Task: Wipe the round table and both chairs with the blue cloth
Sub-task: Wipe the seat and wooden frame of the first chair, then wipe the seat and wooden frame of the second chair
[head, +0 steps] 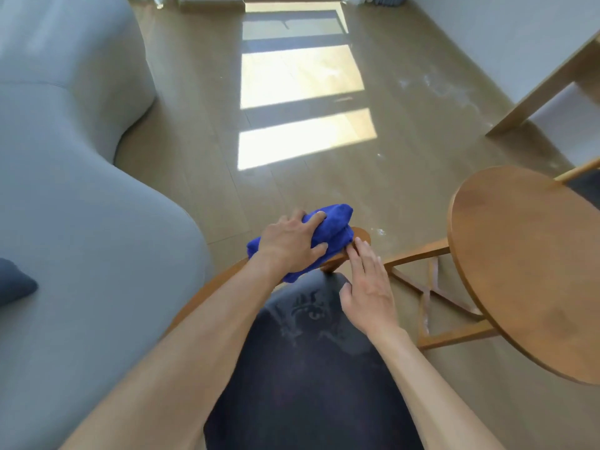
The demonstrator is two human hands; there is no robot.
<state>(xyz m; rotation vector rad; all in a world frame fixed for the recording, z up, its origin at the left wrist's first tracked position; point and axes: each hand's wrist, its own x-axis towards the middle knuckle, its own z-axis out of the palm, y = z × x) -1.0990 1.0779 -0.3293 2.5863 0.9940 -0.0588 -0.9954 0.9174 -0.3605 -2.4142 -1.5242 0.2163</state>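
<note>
A bunched blue cloth [334,227] lies on the curved wooden back rail [360,237] of a chair with a dark padded seat [308,368] right below me. My left hand [290,245] grips the cloth, fingers curled round it. With straight fingers, my right hand [368,292] rests its fingertips on the rail beside the cloth. The round wooden table [526,274] stands to the right, its crossed legs showing beneath. A bit of a second chair [581,172] peeks past the table's far edge.
A grey sofa [71,206] with a dark blue cushion [14,284] fills the left side. Wooden floor [292,186] with sunlit patches stretches ahead. A wooden leg of other furniture [545,89] stands at the upper right by the wall.
</note>
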